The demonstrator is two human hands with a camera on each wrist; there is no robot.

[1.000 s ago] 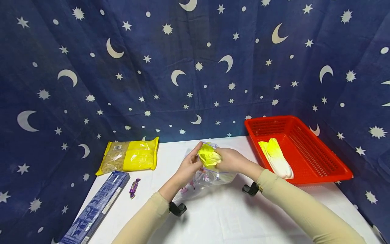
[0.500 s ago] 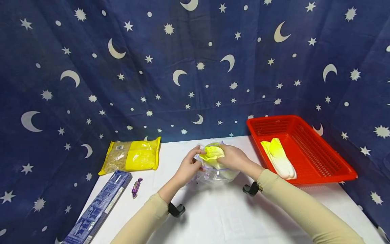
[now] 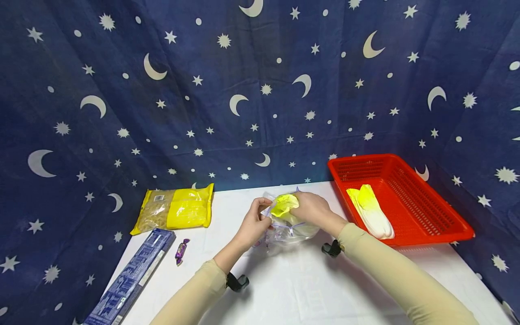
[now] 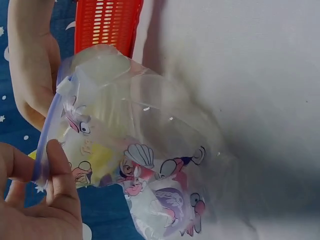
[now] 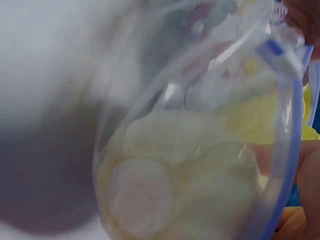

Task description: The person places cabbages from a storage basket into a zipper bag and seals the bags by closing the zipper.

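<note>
A clear zip bag [image 3: 289, 228] printed with cartoon figures lies on the white table [image 3: 308, 289]. My left hand [image 3: 255, 223] pinches the bag's mouth edge [image 4: 47, 150] between thumb and fingers. My right hand [image 3: 312, 208] grips a yellow-tipped leafy vegetable [image 3: 283, 204] and holds it in the bag's opening. The right wrist view shows the pale vegetable base [image 5: 145, 195] inside the bag [image 5: 200, 150], behind its blue zip rim. The left wrist view shows the bag [image 4: 150, 160] with my right hand [image 4: 30, 75] behind it.
A red plastic basket [image 3: 426, 212] at the right holds another yellow-and-white vegetable [image 3: 369, 210]. At the left lie a yellow pasta packet [image 3: 174, 211], a long blue box [image 3: 130, 279] and a purple wrapped candy [image 3: 180, 251]. A starry blue cloth hangs behind.
My right hand has pushed the vegetable lower into the bag's mouth. My left hand shifted from the vegetable's tip down to the bag's edge.
</note>
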